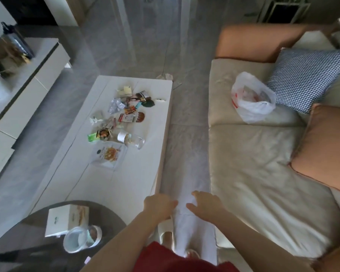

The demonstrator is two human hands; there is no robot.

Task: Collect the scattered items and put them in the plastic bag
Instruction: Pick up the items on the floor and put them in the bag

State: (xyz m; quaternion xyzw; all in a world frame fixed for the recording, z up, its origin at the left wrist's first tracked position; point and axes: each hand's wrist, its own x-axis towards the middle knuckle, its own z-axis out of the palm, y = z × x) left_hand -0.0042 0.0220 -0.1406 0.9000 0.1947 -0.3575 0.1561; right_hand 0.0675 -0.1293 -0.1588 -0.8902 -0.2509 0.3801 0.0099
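A white plastic bag (pixel 252 98) with red print stands open on the beige sofa seat at the right. Scattered items lie on the white coffee table (pixel 98 185): a food packet (pixel 108 155), a clear jar on its side (pixel 131 140), a brown hair clip (pixel 140 117), crumpled silver foil (pixel 115 105), a green wrapper (pixel 91 137) and several small wrappers. My left hand (pixel 158 206) and my right hand (pixel 206 205) hover low over the gap between table and sofa, fingers apart, holding nothing, far from both the items and the bag.
A round dark side table (pixel 110 216) at the lower left carries a white box (pixel 67 219) and a lidded cup (pixel 82 239). Cushions: a checked one (pixel 306 79) and an orange one (pixel 328 146). Paper scraps (pixel 165 77) lie on the floor beyond the table. A low grey cabinet (pixel 26 91) runs along the left.
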